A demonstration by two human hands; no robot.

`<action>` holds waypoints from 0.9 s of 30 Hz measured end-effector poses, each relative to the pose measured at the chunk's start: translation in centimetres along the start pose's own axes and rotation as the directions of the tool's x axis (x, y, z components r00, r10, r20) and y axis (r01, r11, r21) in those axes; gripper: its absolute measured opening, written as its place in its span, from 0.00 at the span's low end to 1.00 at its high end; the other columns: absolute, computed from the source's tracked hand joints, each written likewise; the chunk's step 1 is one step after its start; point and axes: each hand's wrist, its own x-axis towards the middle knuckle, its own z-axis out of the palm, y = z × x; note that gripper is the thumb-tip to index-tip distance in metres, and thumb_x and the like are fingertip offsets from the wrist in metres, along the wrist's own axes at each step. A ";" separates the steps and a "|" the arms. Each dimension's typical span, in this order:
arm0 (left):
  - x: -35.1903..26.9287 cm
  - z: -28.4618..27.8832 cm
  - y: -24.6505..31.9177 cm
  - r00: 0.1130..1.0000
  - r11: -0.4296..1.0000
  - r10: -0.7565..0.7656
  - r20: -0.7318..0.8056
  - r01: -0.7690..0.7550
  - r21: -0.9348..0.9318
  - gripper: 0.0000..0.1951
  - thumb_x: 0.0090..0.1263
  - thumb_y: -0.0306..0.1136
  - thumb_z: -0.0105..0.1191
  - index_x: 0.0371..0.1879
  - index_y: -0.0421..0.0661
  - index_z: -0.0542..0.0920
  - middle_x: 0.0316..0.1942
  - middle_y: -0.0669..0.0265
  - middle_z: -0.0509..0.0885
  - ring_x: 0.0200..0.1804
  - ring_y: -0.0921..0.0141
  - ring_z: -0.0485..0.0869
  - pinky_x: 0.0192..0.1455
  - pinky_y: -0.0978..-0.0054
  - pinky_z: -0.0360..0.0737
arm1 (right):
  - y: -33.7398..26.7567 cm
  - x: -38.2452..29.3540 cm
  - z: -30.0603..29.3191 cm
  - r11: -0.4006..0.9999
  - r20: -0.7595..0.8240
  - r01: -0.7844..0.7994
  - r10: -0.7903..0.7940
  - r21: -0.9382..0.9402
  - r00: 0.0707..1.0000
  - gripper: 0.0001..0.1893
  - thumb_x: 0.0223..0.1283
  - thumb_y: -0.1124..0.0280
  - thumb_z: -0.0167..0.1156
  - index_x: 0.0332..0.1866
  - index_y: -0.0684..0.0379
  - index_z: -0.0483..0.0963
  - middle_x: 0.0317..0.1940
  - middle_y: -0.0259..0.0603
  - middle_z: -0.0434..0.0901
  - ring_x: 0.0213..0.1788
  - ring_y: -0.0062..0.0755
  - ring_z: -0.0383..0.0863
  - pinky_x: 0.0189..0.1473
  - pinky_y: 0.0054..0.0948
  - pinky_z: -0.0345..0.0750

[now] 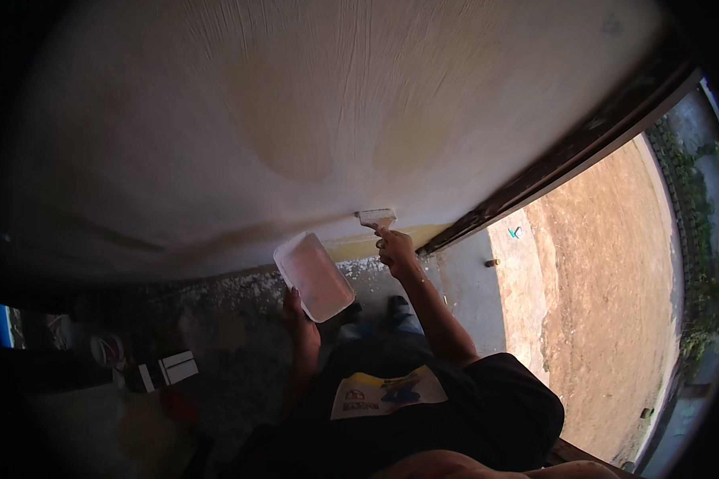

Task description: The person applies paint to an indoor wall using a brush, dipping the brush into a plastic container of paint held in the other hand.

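Observation:
My right hand [397, 251] grips the handle of a wide flat paintbrush [377, 217]. Its whitish head lies against the lower part of a wall [311, 197], close to a yellow strip near the floor. In my left hand [299, 317] is a shallow rectangular plastic tray [314, 278], held by its near left edge and tilted. A pinkish-white coating covers the inside of the tray. White coating with streaked brush marks spreads over the wall, and yellowish patches show through higher up.
A dark wooden door frame [551, 161] borders the wall on the right. Beyond it lies sunlit bare ground [611, 257]. White spatters mark the concrete floor [227, 329] along the wall base. At lower left are a white box [178, 366] and a round container [106, 350] in shadow.

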 end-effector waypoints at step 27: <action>0.9 0.0 1.5 0.999 0.999 -0.028 -0.022 0.029 0.021 0.26 0.77 0.44 0.54 0.65 0.37 0.73 0.58 0.60 0.79 0.60 0.67 0.78 0.63 0.65 0.74 | 10.2 3.0 -1.8 0.710 -0.155 0.439 -0.603 -0.550 0.782 0.22 0.77 0.51 0.52 0.44 0.62 0.79 0.20 0.33 0.72 0.24 0.21 0.70 0.28 0.27 0.68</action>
